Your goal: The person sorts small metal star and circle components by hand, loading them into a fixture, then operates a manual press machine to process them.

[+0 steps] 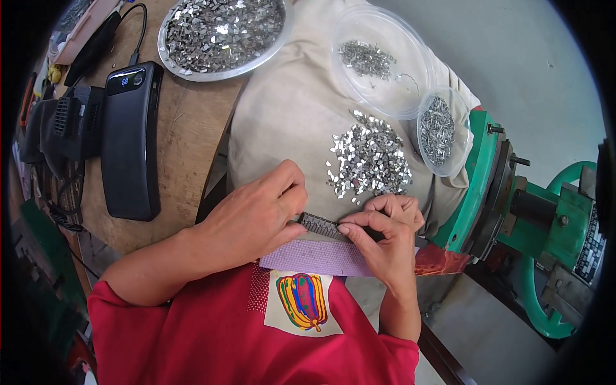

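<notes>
A short dark strip with a row of narrow slots lies between my hands, just above a lilac woven band. My left hand has curled fingers and closes on the strip's left end. The thumb and forefinger of my right hand pinch its right end; any tiny piece between those fingertips is hidden. Beyond my hands, a heap of small shiny metal pieces rests on a beige cloth.
A round metal tray of silvery flakes sits on the wooden table, near a black power bank. A clear round tub and a smaller tub hold small metal bits. Green machinery with a handwheel stands right.
</notes>
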{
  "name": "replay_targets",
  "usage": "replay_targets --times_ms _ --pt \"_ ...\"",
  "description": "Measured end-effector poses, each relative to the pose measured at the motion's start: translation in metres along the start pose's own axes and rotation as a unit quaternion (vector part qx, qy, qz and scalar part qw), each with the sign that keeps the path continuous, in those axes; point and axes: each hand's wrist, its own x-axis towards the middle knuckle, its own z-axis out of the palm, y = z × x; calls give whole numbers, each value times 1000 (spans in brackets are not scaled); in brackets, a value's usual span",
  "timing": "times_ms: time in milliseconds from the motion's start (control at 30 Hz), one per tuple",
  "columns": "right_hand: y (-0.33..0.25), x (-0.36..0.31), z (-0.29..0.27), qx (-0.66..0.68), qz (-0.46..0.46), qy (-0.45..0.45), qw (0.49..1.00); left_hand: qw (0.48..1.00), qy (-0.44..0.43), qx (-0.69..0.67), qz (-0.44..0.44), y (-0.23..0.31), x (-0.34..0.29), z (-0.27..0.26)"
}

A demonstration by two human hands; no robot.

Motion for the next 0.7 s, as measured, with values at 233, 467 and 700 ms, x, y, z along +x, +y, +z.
replay_targets --times_ms 233,467,700 --pt "-4 2 -5 -24 -3 -6 1000 1000 -1 7 1 -1 1 0" --pt "3 -2 -10 -21 -1 -13 1000 1000 -7 5 -13 -1 0 2" --pt "-1 0 -10 -42 -12 -11 999 1000 -15 25 -8 1 2 -1"
